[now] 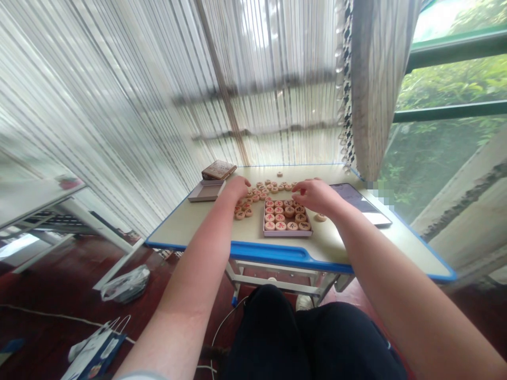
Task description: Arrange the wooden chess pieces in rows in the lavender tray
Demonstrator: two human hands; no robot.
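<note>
On the pale table, a shallow open box (288,234) holds rows of round wooden xiangqi pieces (292,226), marked with red and dark characters. My right hand (315,193) is above the back right corner of this box. Its thumb and fingers are apart, with no piece visible between them. My left hand (236,188) reaches down at the left side of some loose xiangqi pieces (263,196), its fingertips mostly hidden behind the hand. More loose pieces (241,215) lie just in front of it. A single piece (320,217) sits right of the box, under my right forearm.
A second shallow tray (206,191) lies at the table's left edge, with a brown patterned box (219,170) behind it. A phone or tablet (362,205) rests at the right. One piece (279,174) stands near the back edge. A string curtain (269,105) hangs behind the table (190,227).
</note>
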